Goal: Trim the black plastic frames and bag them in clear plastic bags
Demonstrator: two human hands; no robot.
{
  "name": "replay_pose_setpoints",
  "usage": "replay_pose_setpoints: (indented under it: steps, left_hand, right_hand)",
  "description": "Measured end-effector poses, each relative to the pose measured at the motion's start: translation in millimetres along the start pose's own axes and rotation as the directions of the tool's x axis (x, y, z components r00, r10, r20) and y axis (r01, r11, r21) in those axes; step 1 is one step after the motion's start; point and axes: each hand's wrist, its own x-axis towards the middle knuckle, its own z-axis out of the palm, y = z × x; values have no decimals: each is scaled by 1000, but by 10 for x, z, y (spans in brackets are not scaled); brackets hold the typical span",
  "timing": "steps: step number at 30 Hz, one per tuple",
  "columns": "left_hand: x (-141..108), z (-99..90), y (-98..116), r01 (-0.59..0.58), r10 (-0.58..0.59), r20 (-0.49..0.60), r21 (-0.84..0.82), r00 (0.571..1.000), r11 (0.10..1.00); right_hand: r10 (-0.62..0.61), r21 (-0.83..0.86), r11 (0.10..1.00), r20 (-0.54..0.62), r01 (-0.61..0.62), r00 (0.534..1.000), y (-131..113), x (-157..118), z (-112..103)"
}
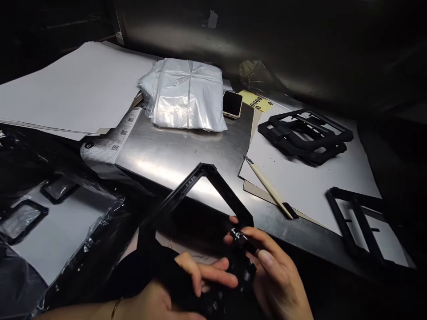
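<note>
Your right hand [280,266] is closed on a small glossy black piece [238,235], pinched between thumb and fingers. Your left hand [190,266] has its fingers partly extended beside it; whether it grips anything in the dark is unclear. The angular black frame [230,195] is at your hands, one corner pointing away over the table edge. It looks mid-handling — unfinished, in my judgement — though how much remains can't be told.

On the metal table [167,155], stacked black frames [308,144] and another open frame [358,195] lie on white sheets [300,186] at right; their stage isn't clear. A pale-handled cutter [270,186] lies nearby. Farther back are tied clear bags [190,106], a phone [232,103] and a yellow sheet [248,97]; large white sheets [83,89] lie left. Behind stands a dark, dull-sheened wall [267,35].
</note>
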Motion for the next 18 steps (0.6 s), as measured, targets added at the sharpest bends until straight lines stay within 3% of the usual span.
replay_pose_setpoints:
  steps: [3, 5, 8, 10, 11, 13, 16, 18]
  left_hand:
    - [-15, -79, -52, 153, -153, -6, -27, 988, 988]
    - [-17, -174, 38, 319, -324, -42, -99, 945, 943]
    - [37, -279, 272, 449, -453, 22, -178, 891, 876]
    - [79, -279, 413, 507, -489, 143, -142, 860, 850]
    - [88, -258, 468, 517, -499, 162, -101, 852, 850]
    - [66, -189, 554, 502, -499, 86, -13, 862, 865]
    - [-55, -69, 628, 480, -472, -83, 134, 877, 867]
    - [-155, -5, 630, 489, -471, -140, 149, 871, 860]
  right_hand:
    - [-71, -135, 988, 25, 74, 997, -102, 100, -160]
    - [-63, -284, 951, 204, 121, 977, -213, 172, -312]
    - [28, -472, 845, 508, 251, 861, -357, 284, -435]
    - [112, -534, 800, 581, 274, 806, -418, 335, -423]
    - [138, -552, 787, 591, 274, 795, -440, 344, -401]
    - [121, -587, 750, 575, 305, 809, -475, 321, -352]
    - [-115, -670, 625, 428, 400, 897, -512, 194, -286]
    - [-307, -736, 493, 353, 465, 884, -514, 84, -223]
